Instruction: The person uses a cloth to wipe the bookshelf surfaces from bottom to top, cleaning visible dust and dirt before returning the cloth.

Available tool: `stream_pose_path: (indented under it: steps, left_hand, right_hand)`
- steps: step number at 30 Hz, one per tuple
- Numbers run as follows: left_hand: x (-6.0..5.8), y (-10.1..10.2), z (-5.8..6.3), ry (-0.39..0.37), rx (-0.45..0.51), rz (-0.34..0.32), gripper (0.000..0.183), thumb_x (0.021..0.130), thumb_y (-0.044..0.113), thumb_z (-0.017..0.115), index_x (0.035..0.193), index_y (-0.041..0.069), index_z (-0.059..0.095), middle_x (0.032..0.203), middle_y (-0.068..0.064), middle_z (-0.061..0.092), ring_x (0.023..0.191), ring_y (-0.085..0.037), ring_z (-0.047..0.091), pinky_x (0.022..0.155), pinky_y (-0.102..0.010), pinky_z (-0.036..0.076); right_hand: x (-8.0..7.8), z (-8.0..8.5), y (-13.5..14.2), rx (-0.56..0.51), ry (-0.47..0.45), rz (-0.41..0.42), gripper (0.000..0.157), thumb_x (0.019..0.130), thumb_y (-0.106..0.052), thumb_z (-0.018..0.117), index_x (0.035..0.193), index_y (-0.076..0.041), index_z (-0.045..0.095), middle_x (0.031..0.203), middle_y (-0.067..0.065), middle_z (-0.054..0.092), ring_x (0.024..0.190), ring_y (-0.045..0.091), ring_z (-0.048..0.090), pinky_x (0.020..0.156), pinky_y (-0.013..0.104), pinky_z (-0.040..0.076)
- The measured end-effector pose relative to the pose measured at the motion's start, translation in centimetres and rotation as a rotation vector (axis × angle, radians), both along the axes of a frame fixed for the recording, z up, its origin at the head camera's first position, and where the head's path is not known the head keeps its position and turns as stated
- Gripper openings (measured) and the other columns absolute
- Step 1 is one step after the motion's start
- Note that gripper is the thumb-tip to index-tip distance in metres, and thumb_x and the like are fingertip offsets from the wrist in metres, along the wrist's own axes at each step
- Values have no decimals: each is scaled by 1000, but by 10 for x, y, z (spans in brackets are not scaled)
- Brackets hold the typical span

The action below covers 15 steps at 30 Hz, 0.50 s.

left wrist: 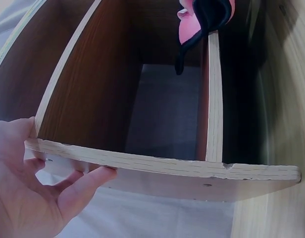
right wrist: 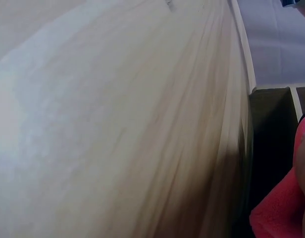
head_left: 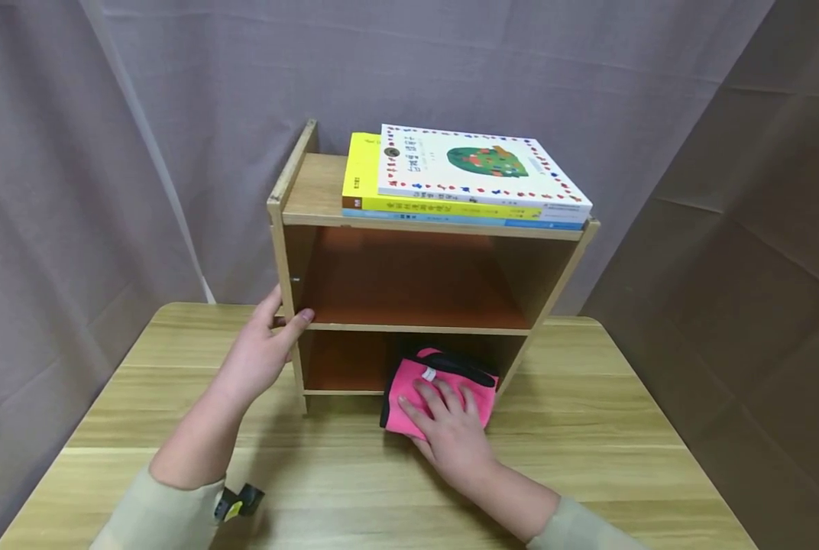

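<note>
A small wooden bookshelf (head_left: 419, 328) with two open compartments stands on the table. My left hand (head_left: 258, 355) grips its left side panel, thumb on the front edge by the middle shelf and fingers on the outer face, as the left wrist view also shows. My right hand (head_left: 454, 435) holds a folded pink cloth (head_left: 399, 382) with black edging and a small white tag, fingers spread over its front. The cloth is at the right part of the lower compartment's opening. In the right wrist view only a corner of the pink cloth (right wrist: 276, 213) shows.
Several books lie stacked on top of the bookshelf, a white one (head_left: 423, 164) uppermost over a yellow one (head_left: 361, 172). The wooden table (head_left: 609, 428) has rounded back corners. Grey curtains (head_left: 196, 114) hang behind and at the sides. A dark device (head_left: 237, 503) sits at the left sleeve.
</note>
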<state>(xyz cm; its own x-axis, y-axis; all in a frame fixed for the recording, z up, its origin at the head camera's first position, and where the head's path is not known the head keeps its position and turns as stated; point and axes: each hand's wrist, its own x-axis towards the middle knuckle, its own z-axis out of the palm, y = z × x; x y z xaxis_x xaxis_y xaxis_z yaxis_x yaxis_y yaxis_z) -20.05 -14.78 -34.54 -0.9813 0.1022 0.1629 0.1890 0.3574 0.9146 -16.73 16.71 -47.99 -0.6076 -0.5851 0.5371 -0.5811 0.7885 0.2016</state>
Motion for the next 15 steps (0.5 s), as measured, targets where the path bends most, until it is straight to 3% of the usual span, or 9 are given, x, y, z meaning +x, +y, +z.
stream_pose_path:
  steps: [15]
  left_hand:
    - [0,0,0,-9,12,9,70,98,54,54,157,41,20,160,-9,22,129,-35,44,79,-46,57]
  right_hand:
    - [-4,-1,-11,-8,-11,16,60,105,-58,22,134,-27,64,141,9,49,122,37,47,99,63,35]
